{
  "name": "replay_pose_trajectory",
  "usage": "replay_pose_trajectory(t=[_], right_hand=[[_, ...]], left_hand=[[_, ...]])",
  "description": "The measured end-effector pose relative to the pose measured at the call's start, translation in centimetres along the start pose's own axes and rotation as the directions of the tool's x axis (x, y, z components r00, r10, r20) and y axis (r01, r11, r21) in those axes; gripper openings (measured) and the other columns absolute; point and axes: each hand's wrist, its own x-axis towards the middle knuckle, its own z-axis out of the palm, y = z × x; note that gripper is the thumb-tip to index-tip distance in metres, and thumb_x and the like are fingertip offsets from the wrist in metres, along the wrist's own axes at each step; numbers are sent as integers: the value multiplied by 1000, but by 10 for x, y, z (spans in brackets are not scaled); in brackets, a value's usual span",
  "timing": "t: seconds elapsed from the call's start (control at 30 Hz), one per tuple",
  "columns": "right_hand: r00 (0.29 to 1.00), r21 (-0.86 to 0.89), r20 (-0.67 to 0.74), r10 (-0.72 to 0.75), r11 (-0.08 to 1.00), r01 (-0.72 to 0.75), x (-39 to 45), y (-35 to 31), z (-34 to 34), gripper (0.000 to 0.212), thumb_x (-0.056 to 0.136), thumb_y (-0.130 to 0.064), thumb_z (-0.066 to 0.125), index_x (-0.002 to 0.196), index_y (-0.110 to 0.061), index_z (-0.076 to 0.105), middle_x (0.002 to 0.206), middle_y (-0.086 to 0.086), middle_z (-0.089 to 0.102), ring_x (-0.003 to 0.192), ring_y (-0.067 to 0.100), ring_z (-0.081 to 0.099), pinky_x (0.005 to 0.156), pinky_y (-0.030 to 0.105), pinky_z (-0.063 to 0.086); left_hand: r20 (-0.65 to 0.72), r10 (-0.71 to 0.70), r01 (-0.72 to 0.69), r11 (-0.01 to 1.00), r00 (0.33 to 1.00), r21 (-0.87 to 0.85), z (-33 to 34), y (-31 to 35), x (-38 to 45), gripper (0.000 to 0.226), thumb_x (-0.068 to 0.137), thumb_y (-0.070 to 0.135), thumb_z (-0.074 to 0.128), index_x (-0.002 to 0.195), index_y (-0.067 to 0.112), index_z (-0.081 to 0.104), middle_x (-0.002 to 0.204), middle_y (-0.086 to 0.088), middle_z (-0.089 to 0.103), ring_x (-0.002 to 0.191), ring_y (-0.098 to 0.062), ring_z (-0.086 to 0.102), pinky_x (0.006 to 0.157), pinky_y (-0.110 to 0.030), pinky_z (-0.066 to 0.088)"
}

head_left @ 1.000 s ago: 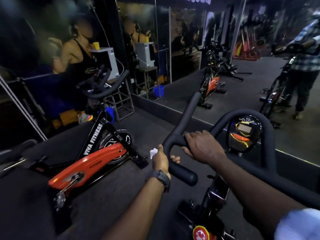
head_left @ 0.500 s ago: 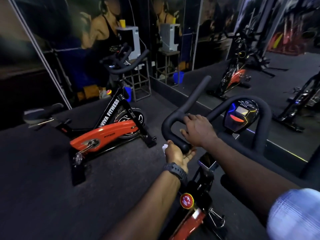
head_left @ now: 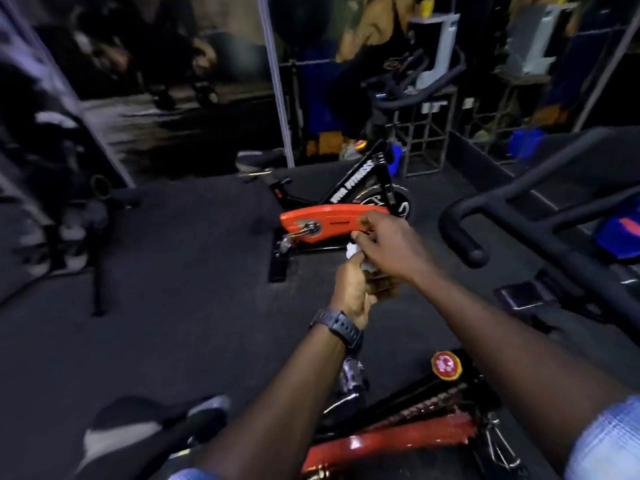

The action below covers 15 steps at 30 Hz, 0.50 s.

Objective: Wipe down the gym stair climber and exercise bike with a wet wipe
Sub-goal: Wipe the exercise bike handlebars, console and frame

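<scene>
Wet wipe (head_left: 353, 252) — pinched between left hand (head_left: 351, 292) and right hand (head_left: 388, 242).

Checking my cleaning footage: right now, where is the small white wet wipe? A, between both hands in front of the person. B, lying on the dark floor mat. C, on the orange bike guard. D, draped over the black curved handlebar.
A: the small white wet wipe sits between the left hand and right hand, clear of the black curved handlebar.

White lettering is carried on the black frame tube of the orange exercise bike (head_left: 346, 206), beyond the hands; it is too blurred to be read.
</scene>
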Motion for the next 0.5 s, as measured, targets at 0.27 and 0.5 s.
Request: replay_pose_trajectory(t=[0.27, 0.5], right_hand=[[926, 204, 184, -328, 935, 291, -24, -111, 87, 26, 91, -27, 65, 114, -15, 63, 106, 3, 69, 98, 21, 64, 86, 40, 52], [840, 298, 370, -398, 907, 298, -66, -163, 172, 27, 96, -26, 62, 120, -13, 62, 111, 0, 65, 101, 13, 59, 86, 26, 46]], left_hand=[[-301, 185, -123, 969, 935, 215, -164, 32, -78, 19, 98, 24, 50, 104, 12, 64, 99, -11, 66, 83, -27, 62, 69, -35, 51], [-520, 342, -59, 872, 783, 485, -317, 3, -151, 25, 99, 32, 49, 106, 28, 73, 111, 23, 63, 110, -11, 60, 96, -32, 47]])
